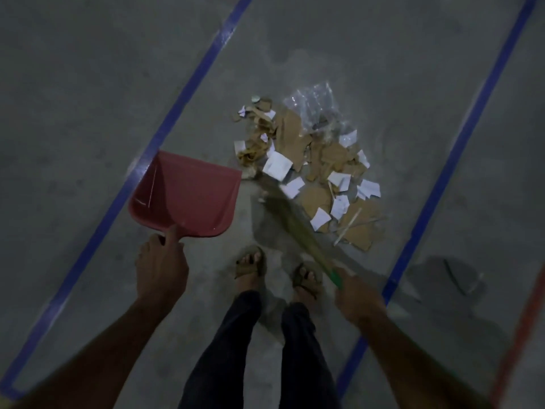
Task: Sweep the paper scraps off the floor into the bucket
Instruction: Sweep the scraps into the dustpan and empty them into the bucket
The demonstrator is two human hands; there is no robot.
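Nearest the camera, two legs in dark trousers (265,349) ended in sandalled feet (250,265) on the grey floor (88,84). The left hand (162,267) curled round the handle of a red dustpan (185,196), forefinger stretched along it; the pan sat just left of the scraps, its open edge toward them. The right hand (358,296) gripped the green handle of a broom (289,214), whose blurred bristles reached into the near edge of the pile. Beyond lay the paper scraps (312,166), white and brown pieces heaped together between two blue tape lines (177,113), with a thin pale stick (348,227) at the right and a clear plastic bag (318,107) at the far side. No writing could be read. A bucket did not show.
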